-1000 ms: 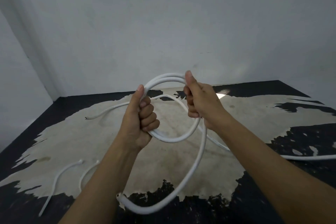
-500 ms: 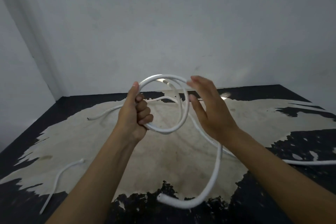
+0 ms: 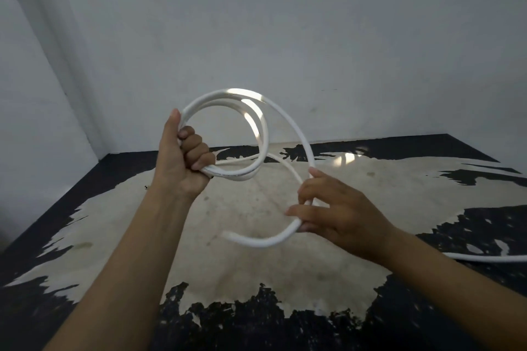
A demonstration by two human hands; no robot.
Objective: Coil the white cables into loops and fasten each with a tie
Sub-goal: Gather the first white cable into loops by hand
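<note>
in mid-air, left hand (image 3: 182,162) tight around white cable loops (image 3: 236,175), right hand (image 3: 339,214) around its half-hidden tail

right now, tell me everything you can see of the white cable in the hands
The white cable is thick, smooth and plastic-looking, held in the air above the floor. About two turns form a loop that the left hand grips in a fist. A further strand arcs down to the right hand, whose fingers curl round it. Its cut free end curves out below, touching nothing. No tie is on it.
</note>
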